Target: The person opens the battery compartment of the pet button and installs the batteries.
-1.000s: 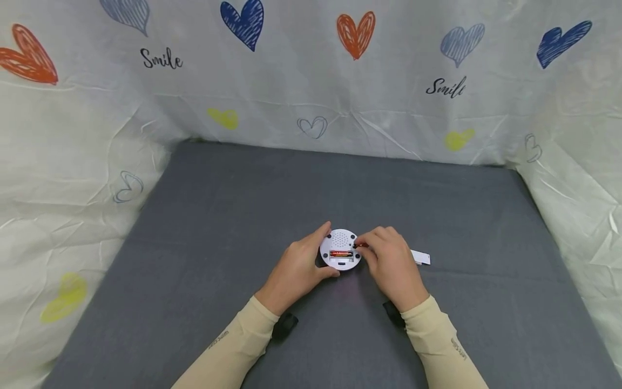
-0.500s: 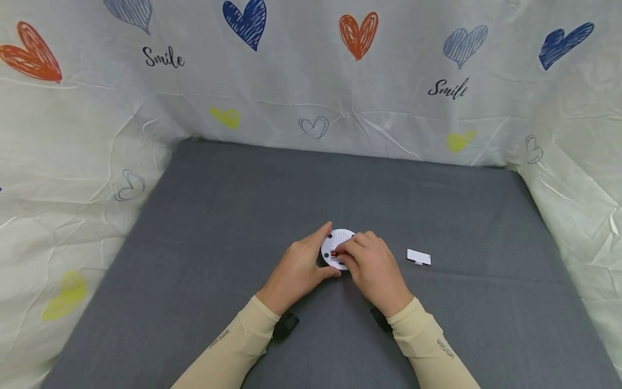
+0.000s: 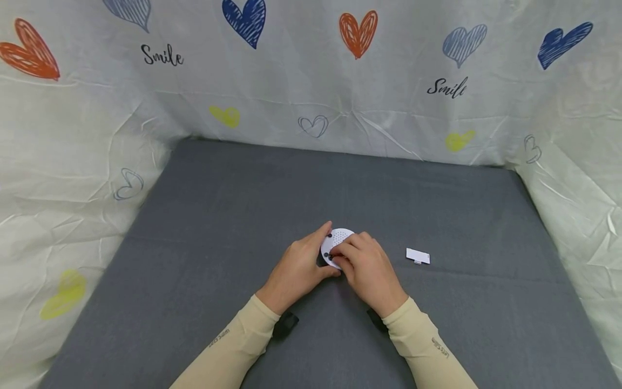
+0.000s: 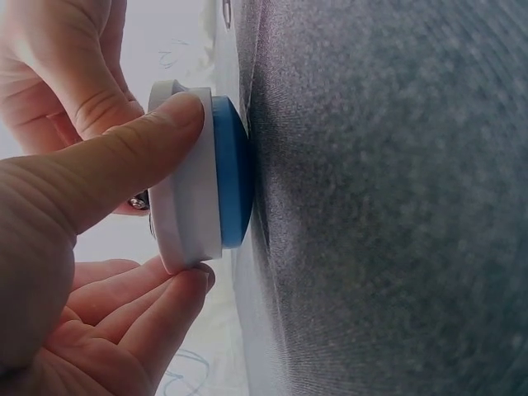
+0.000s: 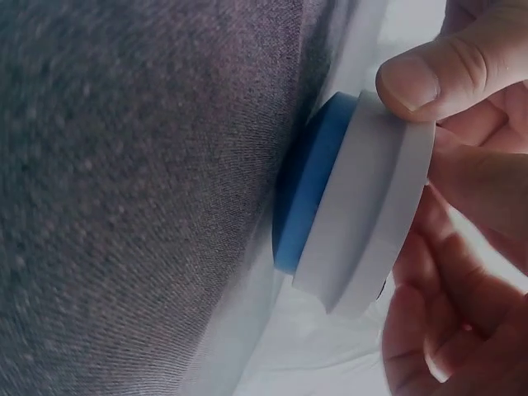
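A round white push button (image 3: 335, 240) lies upside down on the grey cloth, its speaker holes facing up. Its blue dome (image 4: 233, 173) points down in the left wrist view. My left hand (image 3: 298, 270) grips the rim from the left, with the thumb on the near side and fingers at the far side. Over the battery compartment, my right hand (image 3: 371, 273) pinches a battery, of which only a dark shiny end (image 4: 139, 200) shows past the fingers. The right hand's fingers cover the compartment and most of the battery.
A small white battery cover (image 3: 418, 256) lies on the grey cloth (image 3: 272, 200) right of the hands. A white sheet with printed hearts (image 3: 311, 81) stands behind the table and along both sides.
My right hand has moved left from the button's right edge to over the compartment with the battery, covering the red battery inside. The left hand keeps its grip. The battery cover shows fully now.
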The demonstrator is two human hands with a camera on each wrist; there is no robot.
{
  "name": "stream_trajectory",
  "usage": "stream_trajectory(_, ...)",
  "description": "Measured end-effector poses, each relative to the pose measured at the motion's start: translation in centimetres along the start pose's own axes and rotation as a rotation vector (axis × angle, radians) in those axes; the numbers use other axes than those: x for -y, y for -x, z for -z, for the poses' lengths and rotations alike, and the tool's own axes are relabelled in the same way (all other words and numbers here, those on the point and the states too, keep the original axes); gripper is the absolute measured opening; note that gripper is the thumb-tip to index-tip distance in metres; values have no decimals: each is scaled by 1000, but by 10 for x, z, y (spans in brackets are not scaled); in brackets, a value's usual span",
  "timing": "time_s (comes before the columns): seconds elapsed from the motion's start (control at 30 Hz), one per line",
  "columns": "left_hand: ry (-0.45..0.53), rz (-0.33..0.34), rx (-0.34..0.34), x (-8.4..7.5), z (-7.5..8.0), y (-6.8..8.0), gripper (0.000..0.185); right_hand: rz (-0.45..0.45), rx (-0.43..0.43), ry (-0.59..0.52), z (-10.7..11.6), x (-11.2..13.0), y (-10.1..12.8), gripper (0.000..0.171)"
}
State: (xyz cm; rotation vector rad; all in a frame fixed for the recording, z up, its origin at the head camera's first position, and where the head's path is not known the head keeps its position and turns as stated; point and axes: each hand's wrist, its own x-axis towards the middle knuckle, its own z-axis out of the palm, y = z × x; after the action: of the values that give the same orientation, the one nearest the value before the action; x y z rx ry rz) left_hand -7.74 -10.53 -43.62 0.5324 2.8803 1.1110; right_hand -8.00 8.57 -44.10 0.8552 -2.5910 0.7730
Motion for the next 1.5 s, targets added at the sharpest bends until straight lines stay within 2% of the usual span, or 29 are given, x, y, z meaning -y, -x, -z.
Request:
stream_trajectory(0.23,-18,-2,-3,0,0,0,98,-27,-5,0,0,0,1,8)
stream_trajectory(0.33,-26,1,-6,-1,0,-1,98,-72,-36,-5,0,0,1,11)
stream_trajectory(0.4,-31,6,-6,-2,-1,-1,99,-139,-56,-1,1,-1,1,18)
stream_trajectory(0.5,-44,12,-4,-3,-1,-1,100,-286,-60,25,1,0,3,40)
stream_trajectory(0.6,-52,13,-3,-4,-2,-1,101,-432,-15,54,1,2,4,62)
stream_trajectory(0.7,-47,12,-5,-4,-2,-1,100,-518,35,42,0,3,4,69)
stream_trajectory(1.17,-72,-26,-22,-3,-3,1,95,-628,120,-51,-2,3,4,69)
stream_trajectory(1.5,-68,-12,-26,-5,-2,3,97,-638,142,-92,-2,2,5,68)
